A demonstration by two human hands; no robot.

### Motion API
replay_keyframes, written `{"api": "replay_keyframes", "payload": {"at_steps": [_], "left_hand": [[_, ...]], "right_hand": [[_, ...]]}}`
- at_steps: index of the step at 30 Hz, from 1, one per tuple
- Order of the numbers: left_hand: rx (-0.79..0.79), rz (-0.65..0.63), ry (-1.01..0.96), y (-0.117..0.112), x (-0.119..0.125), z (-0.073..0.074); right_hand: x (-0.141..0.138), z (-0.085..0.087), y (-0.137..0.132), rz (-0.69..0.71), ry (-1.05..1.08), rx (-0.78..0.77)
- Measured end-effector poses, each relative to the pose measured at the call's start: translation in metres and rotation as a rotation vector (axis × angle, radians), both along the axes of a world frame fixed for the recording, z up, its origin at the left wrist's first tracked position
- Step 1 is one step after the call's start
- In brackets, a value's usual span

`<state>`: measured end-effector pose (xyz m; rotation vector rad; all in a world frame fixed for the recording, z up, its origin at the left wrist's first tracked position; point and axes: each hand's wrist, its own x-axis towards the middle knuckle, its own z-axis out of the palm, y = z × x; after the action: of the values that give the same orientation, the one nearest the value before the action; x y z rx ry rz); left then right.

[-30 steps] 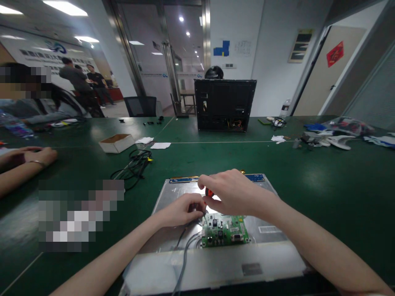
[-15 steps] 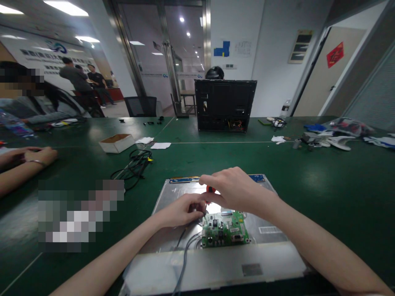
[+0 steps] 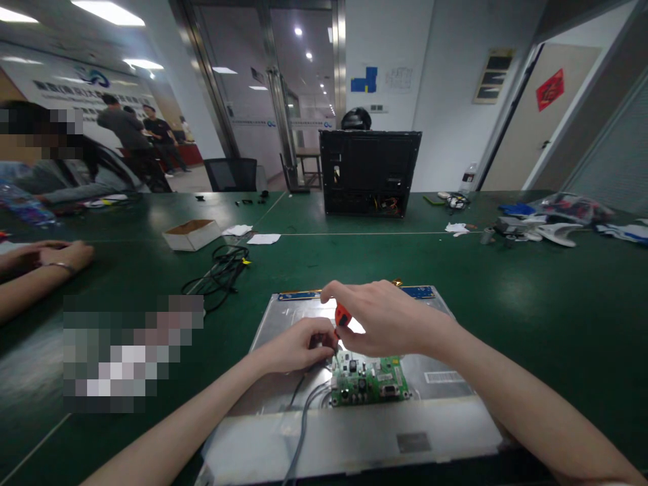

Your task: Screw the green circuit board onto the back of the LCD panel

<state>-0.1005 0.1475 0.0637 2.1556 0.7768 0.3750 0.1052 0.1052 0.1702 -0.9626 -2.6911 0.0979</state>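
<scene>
A screwdriver (image 3: 343, 316) with a red and black handle stands nearly upright over the green circuit board (image 3: 367, 379). My right hand (image 3: 387, 314) grips its handle from the right, index finger and thumb about it. My left hand (image 3: 306, 345) is beside the screwdriver's lower end, at the board's upper left corner. Its fingers are curled together, and what they pinch is hidden. Beneath both hands lies a silvery display panel (image 3: 268, 351), with the board on its back. Grey cables (image 3: 302, 425) run from the board's left side toward me.
A bundle of black cable (image 3: 225, 270) and an open white box (image 3: 192, 235) lie to the left. A black monitor housing (image 3: 371, 172) stands at the back. Another person's hands (image 3: 65, 255) rest at the far left. Plastic bags and parts (image 3: 536, 226) are at the right.
My right hand has shifted slightly and its fingers have loosened around the screwdriver, showing more of the red handle. My left hand stays in place.
</scene>
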Motion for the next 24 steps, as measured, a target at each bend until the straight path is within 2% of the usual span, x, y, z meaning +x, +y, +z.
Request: {"api": "replay_keyframes", "payload": {"at_steps": [11, 18, 24], "left_hand": [[0.022, 0.014, -0.002, -0.0001, -0.0006, 0.0019], [0.015, 0.008, 0.020, 0.0005, -0.0011, 0.0008], [0.023, 0.022, 0.024, 0.0005, -0.0015, 0.0010]], "right_hand": [[-0.0036, 0.0006, 0.0017, -0.083, -0.016, -0.006], [-0.0026, 0.0034, -0.0009, -0.075, -0.014, -0.061], [-0.0003, 0.0022, -0.0001, -0.069, -0.008, -0.031]]}}
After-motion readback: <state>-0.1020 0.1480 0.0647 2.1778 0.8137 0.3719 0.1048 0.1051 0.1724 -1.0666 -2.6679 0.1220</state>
